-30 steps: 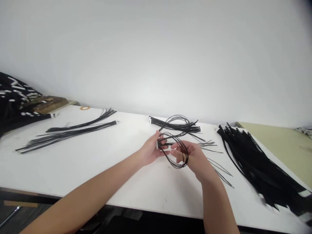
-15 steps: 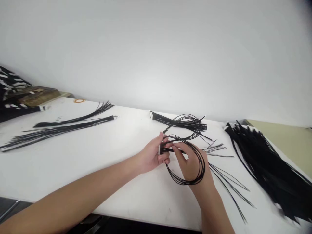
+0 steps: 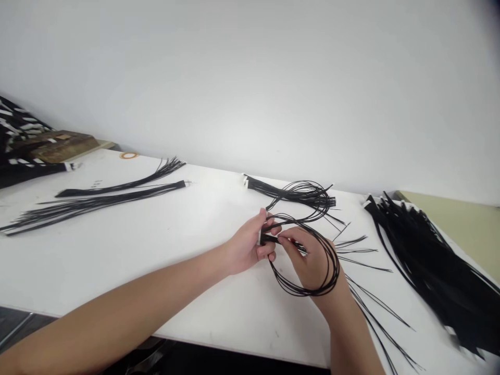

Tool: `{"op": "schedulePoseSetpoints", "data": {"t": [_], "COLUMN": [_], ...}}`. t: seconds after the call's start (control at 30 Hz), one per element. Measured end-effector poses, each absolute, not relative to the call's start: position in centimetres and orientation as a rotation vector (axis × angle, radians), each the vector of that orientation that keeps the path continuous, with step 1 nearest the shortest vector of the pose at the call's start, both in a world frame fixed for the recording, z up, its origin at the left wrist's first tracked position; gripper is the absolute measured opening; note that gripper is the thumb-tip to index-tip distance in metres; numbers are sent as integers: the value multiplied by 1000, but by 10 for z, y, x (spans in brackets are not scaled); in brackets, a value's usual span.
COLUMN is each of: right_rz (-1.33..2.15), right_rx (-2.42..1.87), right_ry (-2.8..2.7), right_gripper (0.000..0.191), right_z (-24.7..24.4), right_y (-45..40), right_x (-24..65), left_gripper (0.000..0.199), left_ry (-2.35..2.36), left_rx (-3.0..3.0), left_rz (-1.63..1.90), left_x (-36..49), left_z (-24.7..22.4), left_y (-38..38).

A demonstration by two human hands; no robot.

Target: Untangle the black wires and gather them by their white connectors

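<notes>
Above the white table, my left hand [image 3: 252, 242] grips the white connector end of a black wire harness [image 3: 334, 268], fingers curled around it. My right hand [image 3: 308, 255] pinches black wires just right of that connector, its thumb and forefinger close to my left fingers. Several wires curve in a large loop around my right hand and back to the left hand. Loose wire ends fan out to the right, past my right wrist. The part of the connector under my left fingers is hidden.
Behind my hands lies another bundle of black wires [image 3: 269, 188]. Two more bundles [image 3: 105, 205] lie at the left, near an orange ring [image 3: 128, 155]. A thick pile of black wires [image 3: 433, 271] covers the right side. A brown block [image 3: 64, 146] sits at the far left.
The view has shifted slightly, so most things sit a little further right. My right fingers still pinch the wires, and more loose strands show spread out beyond my right wrist.
</notes>
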State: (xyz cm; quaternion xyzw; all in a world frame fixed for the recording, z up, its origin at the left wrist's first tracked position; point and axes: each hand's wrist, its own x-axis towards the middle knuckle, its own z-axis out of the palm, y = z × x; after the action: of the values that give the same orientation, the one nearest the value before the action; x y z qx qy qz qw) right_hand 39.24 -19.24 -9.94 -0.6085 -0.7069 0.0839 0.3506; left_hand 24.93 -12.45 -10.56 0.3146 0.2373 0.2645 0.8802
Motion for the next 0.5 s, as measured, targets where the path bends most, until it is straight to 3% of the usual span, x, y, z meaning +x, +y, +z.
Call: {"op": "schedulePoseSetpoints", "data": {"t": [0.27, 0.37, 0.5], "right_rz": [-187, 8, 624], "right_rx": [-1583, -1711, -1741], "right_ry": [-1893, -1807, -1487], "right_gripper": [15, 13, 22], "right_z": [-100, -94, -81], "right_y": [-192, -195, -206], "right_x": [381, 382, 403], "left_gripper": [37, 37, 39], "left_ry": [508, 531, 570], "left_rx": [615, 632, 654], "left_rz": [579, 589, 600], "left_x": [249, 250, 248], "left_z": [-110, -110, -109], "left_y": [-121, -120, -118]}}
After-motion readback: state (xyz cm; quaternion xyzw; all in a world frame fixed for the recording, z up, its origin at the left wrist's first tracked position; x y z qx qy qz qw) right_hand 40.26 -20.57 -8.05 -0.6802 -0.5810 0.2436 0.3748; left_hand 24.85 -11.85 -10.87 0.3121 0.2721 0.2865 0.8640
